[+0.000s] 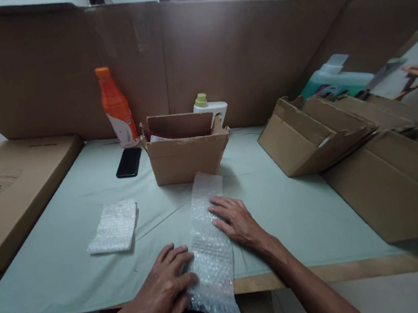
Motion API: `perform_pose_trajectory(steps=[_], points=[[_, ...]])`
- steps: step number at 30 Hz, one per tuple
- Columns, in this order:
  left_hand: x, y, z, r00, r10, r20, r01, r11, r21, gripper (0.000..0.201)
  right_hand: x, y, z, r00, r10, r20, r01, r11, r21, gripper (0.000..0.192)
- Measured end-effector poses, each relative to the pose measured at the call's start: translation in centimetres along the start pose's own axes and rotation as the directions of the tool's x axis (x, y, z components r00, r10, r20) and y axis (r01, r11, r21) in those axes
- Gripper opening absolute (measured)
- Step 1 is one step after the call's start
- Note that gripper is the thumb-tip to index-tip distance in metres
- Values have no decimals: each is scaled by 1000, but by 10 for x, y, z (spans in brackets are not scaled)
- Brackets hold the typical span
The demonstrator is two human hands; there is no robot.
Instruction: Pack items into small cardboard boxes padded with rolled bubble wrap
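1. A large flat carton [1, 193] lies along the far left edge of the bench [304, 215], printed side up.
2. A folded pad of bubble wrap [114, 227] rests on the bench's pale green cover, left of centre and apart from both hands.
3. A black phone [128, 162] lies face down farther back, just in front of an orange bottle [117, 110] that stands upright against the tall cardboard wall [238, 48].
4. The left hand [164, 291] lies palm down at the near edge, fingers spread and nearly flat, pressing on the left side of a long bubble wrap strip [210, 242]; it grips nothing.
5. The bubble wrap strip runs from just in front of the small open box [186, 152] towards the person and hangs over the near edge of the bench.
6. The small open box sits at the centre, flaps up, with something red inside that is too hidden to name.
7. A white bottle with a pale green cap [209, 107] stands just behind the box.
8. The right hand [236, 221] rests flat and open on the right edge of the strip, fingers pointing left, pressing rather than holding.
9. Flattened cardboard boxes [333, 129] lie stacked on the right, with a teal and white jug [330, 78] behind them.
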State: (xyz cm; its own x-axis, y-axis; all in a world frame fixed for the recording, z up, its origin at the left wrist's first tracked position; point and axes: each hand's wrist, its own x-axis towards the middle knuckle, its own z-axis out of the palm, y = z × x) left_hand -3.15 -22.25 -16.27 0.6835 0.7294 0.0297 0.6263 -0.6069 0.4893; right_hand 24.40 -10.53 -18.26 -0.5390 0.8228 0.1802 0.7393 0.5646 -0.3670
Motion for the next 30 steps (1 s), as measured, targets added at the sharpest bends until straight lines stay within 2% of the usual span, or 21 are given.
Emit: perform_pose_trajectory(steps=[4,9,16,21,27,30], points=[[-10,-8,8,992,67,-106,-71,997,-33,39,-3,-9,-5,1000,-17,5,17,999,-35,28],[-22,-13,4,974,51,-219,-67,996,-64,38,-3,-12,-8,1000,-24,-15,22,996,-89,27],[-15,3,-3,987,100,-127,-117,985,-129,33,-6,-16,-5,999,31,-26,-34,989,-141,21],[-19,2,-2,984,76,-160,-102,981,-163,35,-10,-13,-6,998,46,-52,-53,988,-143,21],[-11,23,13,986,145,-83,-158,970,-183,33,-8,-17,3,998,-47,-41,44,997,-66,28],[-10,31,16,989,140,-36,-144,966,-215,34,-9,-19,6,997,-77,-32,76,997,-34,29]])
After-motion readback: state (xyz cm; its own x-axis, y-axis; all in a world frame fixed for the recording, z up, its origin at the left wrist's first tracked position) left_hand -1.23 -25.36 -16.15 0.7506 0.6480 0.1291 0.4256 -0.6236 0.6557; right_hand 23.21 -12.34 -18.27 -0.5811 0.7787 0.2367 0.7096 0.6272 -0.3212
